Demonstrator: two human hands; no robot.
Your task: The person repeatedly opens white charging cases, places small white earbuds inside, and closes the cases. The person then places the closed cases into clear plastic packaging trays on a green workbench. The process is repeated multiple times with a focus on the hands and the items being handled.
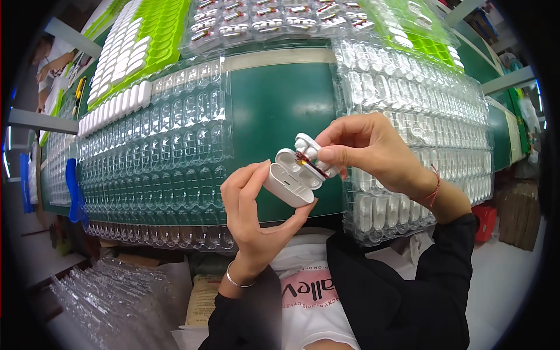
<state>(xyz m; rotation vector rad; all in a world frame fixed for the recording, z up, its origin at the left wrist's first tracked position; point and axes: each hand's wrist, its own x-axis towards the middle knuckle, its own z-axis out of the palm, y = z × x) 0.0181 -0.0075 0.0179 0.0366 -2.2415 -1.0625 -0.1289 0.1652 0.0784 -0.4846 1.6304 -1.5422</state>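
Observation:
In front of my chest, my left hand (248, 224) grips a white earbud charging case (287, 185) between thumb and fingers. The case is tilted, with its lid open. My right hand (370, 146) pinches a white inner insert (307, 144) that carries dark red and yellow electronic parts. This insert is right at the case's upper right side. Whether the two touch is hard to tell, as my right fingers cover part of the insert.
Clear blister trays lie left (169, 151) and right (414, 134) on the green table (280, 99); the left one holds a row of white cases. Behind are a tray of electronic inserts (268, 23) and a green tray (163, 35). A blue clamp (73, 189) stands at the left edge.

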